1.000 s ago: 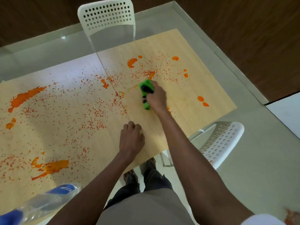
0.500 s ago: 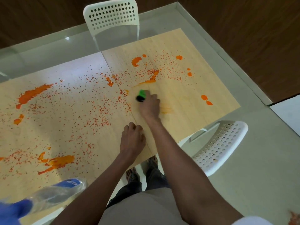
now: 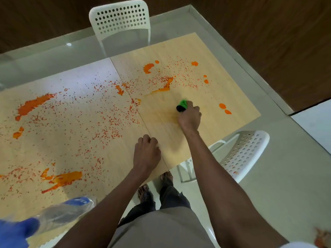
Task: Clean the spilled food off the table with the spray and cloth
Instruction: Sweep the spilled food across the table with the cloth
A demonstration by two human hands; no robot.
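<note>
We've got the green cloth bunched up in our right hand, fingers curled round it, pressed onto the wooden table on the right half near the orange spill; it looks soft and light, probably squishes flat, so a wadded fistful seems the way to hold it; left hand is loosely curled, holding nothing, resting at the near edge; the spray bottle lies by the near-left edge, likely light plastic, maybe slick, best grabbed round the body.
</note>
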